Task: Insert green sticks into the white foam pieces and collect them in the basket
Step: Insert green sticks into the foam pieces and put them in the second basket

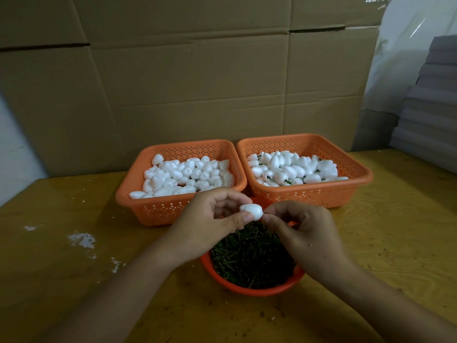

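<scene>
Right now the whole move turns on one small line-up: the white foam piece (251, 211) is pinched between thumb and fingers of the left hand (215, 219), held in the air above the round bowl of green sticks (249, 258), and the right hand (299, 231) meets it at its right-hand end. The foam piece's long axis runs roughly left to right, level with the near edge of the desk (383, 219), so its blunt right tip faces the right hand's fingers (269, 216), which are pinched together just at that tip. A thin sliver shows between them and the foam; I judge it to be a green stick being pushed in along that same axis, though it is too small to be sure. Both hands are equally close, touching or almost touching at the foam.

Toward the far edge of the desk sit two orange baskets side by side, touching: the left basket (138, 194) holds plain foam pieces, the right basket (356, 186) holds pieces with dark stems showing, so that is likely where this one goes, up and to the right of the hands.

No brand, label or legible writing shows anywhere, neither on the baskets nor on the cardboard (197, 82) behind them
</scene>
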A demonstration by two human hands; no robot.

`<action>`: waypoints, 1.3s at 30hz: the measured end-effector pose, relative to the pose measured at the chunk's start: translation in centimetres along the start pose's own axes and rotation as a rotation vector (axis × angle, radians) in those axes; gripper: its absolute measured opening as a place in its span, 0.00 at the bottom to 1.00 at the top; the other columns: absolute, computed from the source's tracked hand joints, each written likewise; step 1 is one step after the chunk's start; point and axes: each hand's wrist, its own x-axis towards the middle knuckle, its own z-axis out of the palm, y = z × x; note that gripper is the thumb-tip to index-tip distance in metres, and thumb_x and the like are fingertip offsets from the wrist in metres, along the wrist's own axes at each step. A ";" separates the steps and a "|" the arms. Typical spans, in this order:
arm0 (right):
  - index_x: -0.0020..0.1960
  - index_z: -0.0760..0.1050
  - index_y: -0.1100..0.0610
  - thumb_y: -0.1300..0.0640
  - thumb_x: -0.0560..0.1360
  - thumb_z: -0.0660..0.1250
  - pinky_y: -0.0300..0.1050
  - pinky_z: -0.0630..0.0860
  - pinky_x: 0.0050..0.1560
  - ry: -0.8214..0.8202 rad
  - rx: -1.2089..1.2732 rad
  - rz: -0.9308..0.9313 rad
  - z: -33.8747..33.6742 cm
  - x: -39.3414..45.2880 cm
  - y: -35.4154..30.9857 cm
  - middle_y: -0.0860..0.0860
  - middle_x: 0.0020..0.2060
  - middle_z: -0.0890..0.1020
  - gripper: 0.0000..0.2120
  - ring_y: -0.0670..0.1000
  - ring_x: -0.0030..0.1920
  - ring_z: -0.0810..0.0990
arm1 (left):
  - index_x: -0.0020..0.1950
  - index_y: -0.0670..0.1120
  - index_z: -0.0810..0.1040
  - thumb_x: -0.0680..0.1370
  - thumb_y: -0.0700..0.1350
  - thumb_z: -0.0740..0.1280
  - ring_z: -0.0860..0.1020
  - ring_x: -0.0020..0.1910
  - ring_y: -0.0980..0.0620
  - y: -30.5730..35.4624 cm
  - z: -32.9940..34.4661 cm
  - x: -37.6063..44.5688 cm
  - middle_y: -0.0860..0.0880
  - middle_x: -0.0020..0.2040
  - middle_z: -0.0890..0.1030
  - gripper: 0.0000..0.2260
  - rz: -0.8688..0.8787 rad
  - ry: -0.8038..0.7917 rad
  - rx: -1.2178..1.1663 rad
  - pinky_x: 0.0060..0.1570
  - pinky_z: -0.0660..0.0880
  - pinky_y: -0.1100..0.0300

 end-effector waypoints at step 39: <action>0.51 0.80 0.46 0.47 0.75 0.62 0.40 0.70 0.32 -0.223 -0.224 -0.001 0.6 -1.0 -0.8 0.39 0.32 0.80 0.10 0.40 0.31 0.77 | 0.53 0.50 0.82 0.76 0.43 0.75 0.84 0.45 0.53 0.3 -1.3 1.1 0.52 0.49 0.86 0.08 -0.021 0.172 0.096 0.46 0.80 0.62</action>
